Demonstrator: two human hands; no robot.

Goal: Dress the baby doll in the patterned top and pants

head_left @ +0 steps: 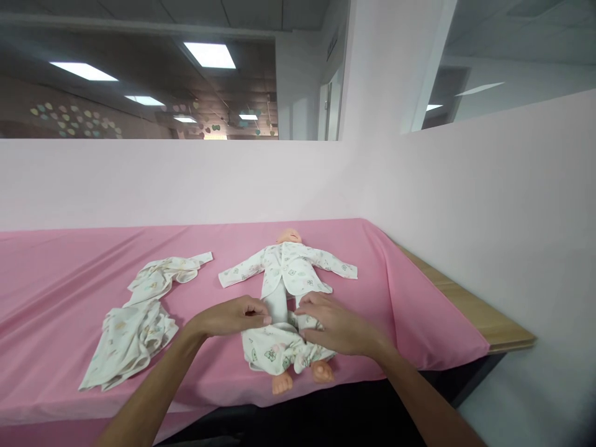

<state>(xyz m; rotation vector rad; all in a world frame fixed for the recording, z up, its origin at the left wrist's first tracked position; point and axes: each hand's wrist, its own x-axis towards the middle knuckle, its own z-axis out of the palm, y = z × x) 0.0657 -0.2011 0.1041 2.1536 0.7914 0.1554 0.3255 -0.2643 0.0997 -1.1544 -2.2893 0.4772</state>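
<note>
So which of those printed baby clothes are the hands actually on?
The trousers bunched around the doll's legs; both hands grip their waistband. The two loose garments lie untouched, further left.

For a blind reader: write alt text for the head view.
Two hands, left and right, grip printed trousers bunched around a doll's legs on a pink cloth. The doll lies face up in a matching top, feet bare. Spare clothes lie to its left.

Doll (pixel 288 236) smooth plastic; tablecloth (pixel 69 279) matt pink cloth (table edge (pixel 470 304) wood).
</note>
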